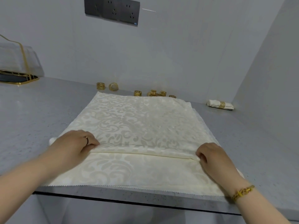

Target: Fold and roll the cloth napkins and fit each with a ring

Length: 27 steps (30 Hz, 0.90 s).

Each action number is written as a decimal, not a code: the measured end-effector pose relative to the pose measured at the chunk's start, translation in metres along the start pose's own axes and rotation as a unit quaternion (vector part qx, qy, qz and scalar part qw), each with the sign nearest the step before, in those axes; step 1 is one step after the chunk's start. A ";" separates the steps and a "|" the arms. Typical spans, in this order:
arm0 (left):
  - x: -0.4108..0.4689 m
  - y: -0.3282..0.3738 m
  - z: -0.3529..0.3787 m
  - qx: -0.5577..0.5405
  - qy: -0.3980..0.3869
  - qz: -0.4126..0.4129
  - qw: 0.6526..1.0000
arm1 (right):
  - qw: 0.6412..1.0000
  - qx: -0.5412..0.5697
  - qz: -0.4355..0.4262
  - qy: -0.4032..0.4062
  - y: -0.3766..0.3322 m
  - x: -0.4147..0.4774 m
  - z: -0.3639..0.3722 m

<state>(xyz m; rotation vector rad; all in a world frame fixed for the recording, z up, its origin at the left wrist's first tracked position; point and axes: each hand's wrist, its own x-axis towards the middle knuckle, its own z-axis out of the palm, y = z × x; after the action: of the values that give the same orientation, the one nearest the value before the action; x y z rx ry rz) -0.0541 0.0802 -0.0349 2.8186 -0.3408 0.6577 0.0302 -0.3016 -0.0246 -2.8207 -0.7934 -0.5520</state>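
the left hand (76, 143) curls its fingers over the left end of a raised fold (142, 151) in the cream napkin (142, 117). the napkin lies spread on the grey surface (32, 110), near hem along the front edge. the fold's long axis runs left to right, so i'd judge a hand takes each end to keep it straight. the right hand (213, 157) pinches the right end.

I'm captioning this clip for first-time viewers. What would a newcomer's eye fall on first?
A large cream patterned napkin lies spread over the grey counter, and the left hand and right hand pinch its folded edge near the front. Behind it, gold rings sit scattered along the wall, with one rolled napkin already ringed at the far right.
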 end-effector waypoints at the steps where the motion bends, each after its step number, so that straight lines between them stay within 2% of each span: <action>1: -0.004 -0.003 0.001 -0.018 -0.026 -0.001 1.000 | 1.000 0.010 -0.014 -0.019 0.001 -0.005 -0.001; 5: -0.007 -0.004 -0.002 -0.076 -0.053 -0.057 0.994 | 0.998 0.039 0.005 -0.042 0.008 -0.012 -0.006; 7: 0.001 -0.002 -0.002 -0.072 -0.025 -0.077 0.994 | 0.998 0.040 0.020 -0.043 0.008 -0.004 -0.006; 10: 0.016 -0.004 0.001 -0.120 -0.019 -0.151 0.981 | 0.991 0.086 0.082 -0.056 0.007 0.012 -0.007; 15: 0.033 -0.003 0.007 -0.089 -0.039 -0.197 0.976 | 0.982 0.111 0.124 -0.089 0.010 0.030 0.001; 17: 0.037 -0.001 0.008 -0.068 -0.027 -0.187 0.980 | 0.989 0.064 0.108 -0.077 0.007 0.033 0.004; 18: 0.036 0.001 0.008 -0.055 -0.012 -0.167 0.984 | 0.995 0.041 0.077 -0.045 0.005 0.032 0.005; 21: 0.030 -0.001 0.013 0.014 0.036 -0.035 0.999 | 0.999 0.028 -0.008 0.021 0.004 0.023 0.009; 23: 0.024 -0.002 0.009 0.028 0.003 0.012 1.000 | 0.999 0.027 -0.018 -0.008 0.008 0.015 0.009; 27: 0.027 -0.008 0.005 0.051 -0.038 0.032 0.997 | 0.999 0.045 -0.011 -0.025 0.013 0.016 0.006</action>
<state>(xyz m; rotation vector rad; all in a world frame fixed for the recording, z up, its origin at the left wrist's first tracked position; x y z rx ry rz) -0.0263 0.0821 -0.0282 2.9462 -0.4233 0.5977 0.0515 -0.3031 -0.0239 -2.7560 -0.8379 -0.4389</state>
